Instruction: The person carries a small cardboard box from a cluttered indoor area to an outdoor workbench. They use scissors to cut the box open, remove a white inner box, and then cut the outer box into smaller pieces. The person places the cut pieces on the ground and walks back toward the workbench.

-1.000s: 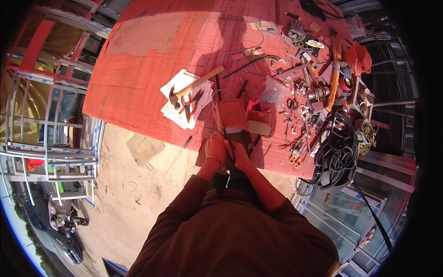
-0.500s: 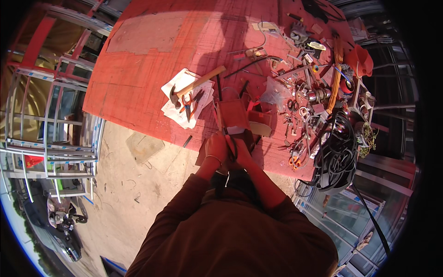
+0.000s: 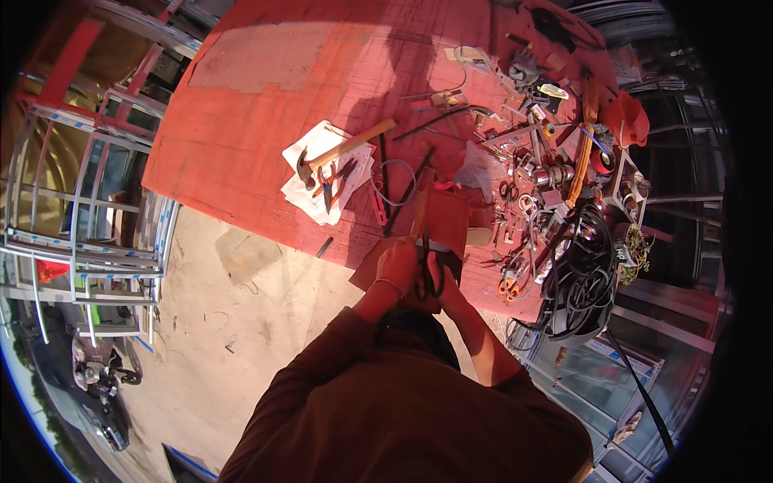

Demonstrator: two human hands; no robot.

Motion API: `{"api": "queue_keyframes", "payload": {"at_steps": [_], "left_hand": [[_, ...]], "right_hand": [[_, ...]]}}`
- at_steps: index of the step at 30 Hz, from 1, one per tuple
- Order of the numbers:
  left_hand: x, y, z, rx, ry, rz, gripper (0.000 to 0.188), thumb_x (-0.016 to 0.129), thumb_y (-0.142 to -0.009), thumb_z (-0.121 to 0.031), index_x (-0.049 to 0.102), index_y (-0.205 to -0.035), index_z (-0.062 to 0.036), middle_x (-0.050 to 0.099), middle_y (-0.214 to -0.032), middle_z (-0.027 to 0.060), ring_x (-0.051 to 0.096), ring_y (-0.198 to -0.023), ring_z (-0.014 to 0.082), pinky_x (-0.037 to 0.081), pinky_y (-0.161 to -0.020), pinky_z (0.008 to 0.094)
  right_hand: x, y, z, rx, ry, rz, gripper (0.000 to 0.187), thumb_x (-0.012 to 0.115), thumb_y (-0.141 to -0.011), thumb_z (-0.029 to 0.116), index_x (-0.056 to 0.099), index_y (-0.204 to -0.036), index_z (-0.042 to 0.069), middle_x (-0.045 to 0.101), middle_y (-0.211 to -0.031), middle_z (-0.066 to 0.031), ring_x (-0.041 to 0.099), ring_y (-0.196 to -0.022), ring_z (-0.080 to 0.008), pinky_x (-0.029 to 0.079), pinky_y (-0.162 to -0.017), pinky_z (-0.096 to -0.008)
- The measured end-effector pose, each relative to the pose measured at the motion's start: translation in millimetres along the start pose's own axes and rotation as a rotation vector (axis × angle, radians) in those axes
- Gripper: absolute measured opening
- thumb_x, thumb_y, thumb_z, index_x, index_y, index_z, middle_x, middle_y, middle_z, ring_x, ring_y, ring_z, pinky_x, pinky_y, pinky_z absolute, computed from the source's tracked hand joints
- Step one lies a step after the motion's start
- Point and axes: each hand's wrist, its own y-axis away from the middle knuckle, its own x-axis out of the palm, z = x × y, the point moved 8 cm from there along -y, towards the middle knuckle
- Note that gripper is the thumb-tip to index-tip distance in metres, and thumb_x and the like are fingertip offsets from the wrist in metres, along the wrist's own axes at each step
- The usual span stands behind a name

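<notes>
Brown-red folded cardboard box over near edge of red wooden worktop, resting or held up hard to tell; left hand has fingers clamped on it, right hand has fingers round black-handled scissors; imo slip could nick left fingers, they're right beside scissors; overhanging cardboard might sag, tear; thin grey wire loop near box could snag; wooden-handled claw hammer on white papers not blocking; black cable coil crowds near right corner
</notes>
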Motion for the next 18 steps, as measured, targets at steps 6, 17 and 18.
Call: {"api": "queue_keyframes", "payload": {"at_steps": [6, 17, 18], "left_hand": [[-38.5, -34.0, 42.5, -0.140, -0.064, -0.228, 0.021, 0.060, -0.090, -0.010, 0.058, -0.107, 0.0032, 0.069, -0.099, 0.0256, 0.072, -0.088, 0.0426, 0.060, -0.074, 0.0485], [-75.6, -23.9, 83.0, 0.003, -0.328, -0.195, 0.007, 0.070, -0.084, -0.010, 0.074, -0.087, -0.0058, 0.074, -0.092, 0.0168, 0.074, -0.090, 0.0335, 0.062, -0.074, 0.0407], [-69.3, -20.7, 83.8, -0.002, -0.340, -0.152, 0.009, 0.067, -0.085, -0.009, 0.074, -0.089, -0.0055, 0.073, -0.092, 0.0175, 0.074, -0.089, 0.0344, 0.061, -0.074, 0.0420]], "right_hand": [[32.3, 39.7, -17.3, -0.215, 0.135, 0.057, 0.045, 0.046, -0.111, 0.044, 0.058, -0.088, 0.007, 0.051, -0.064, 0.0001, 0.053, -0.058, -0.0095, 0.040, -0.051, -0.0270], [-164.6, -33.8, -1.2, -0.241, 1.382, -0.614, 0.045, 0.074, -0.090, 0.035, 0.063, -0.109, -0.004, 0.064, -0.108, -0.0295, 0.064, -0.097, -0.0457, 0.052, -0.084, -0.0525], [-148.3, -32.5, 21.8, -0.479, 1.227, -0.601, 0.051, 0.077, -0.088, 0.035, 0.062, -0.116, -0.005, 0.063, -0.111, -0.0292, 0.063, -0.104, -0.0461, 0.052, -0.088, -0.0511]]}}
